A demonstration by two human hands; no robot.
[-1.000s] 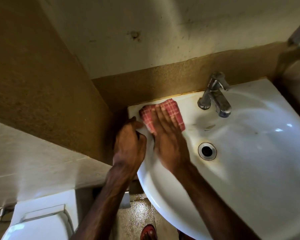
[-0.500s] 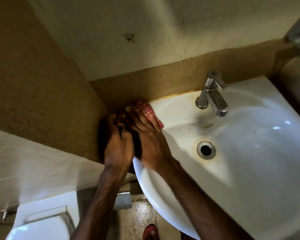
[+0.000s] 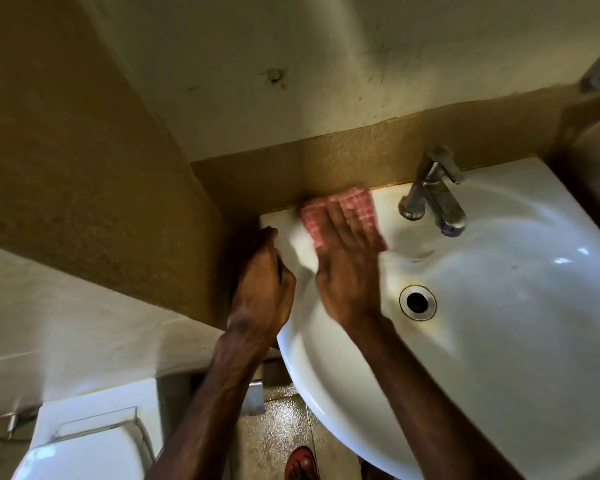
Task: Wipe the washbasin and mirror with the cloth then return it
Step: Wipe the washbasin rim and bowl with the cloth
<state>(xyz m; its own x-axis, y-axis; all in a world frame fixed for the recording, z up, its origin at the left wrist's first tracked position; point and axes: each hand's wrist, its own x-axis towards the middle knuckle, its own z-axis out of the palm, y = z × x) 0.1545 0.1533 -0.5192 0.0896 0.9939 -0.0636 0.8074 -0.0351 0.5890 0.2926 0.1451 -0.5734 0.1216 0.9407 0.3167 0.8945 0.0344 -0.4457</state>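
Observation:
A white washbasin (image 3: 499,341) fills the right of the view, with a round drain (image 3: 417,302) and a chrome tap (image 3: 433,199) at its back edge. A red and white checked cloth (image 3: 357,209) lies on the basin's back left ledge, left of the tap. My right hand (image 3: 347,268) presses flat on the cloth with straight fingers. My left hand (image 3: 260,282) grips the basin's left rim, fingers curled over the edge. The mirror is out of view.
A brown speckled wall band (image 3: 326,161) runs behind the basin and along the left wall. A white toilet cistern (image 3: 94,434) stands at the lower left. A foot in a red sandal (image 3: 300,464) shows on the floor below the basin.
My right hand has swept the cloth from the basin's back left corner toward the tap. My left hand has stayed on the left rim.

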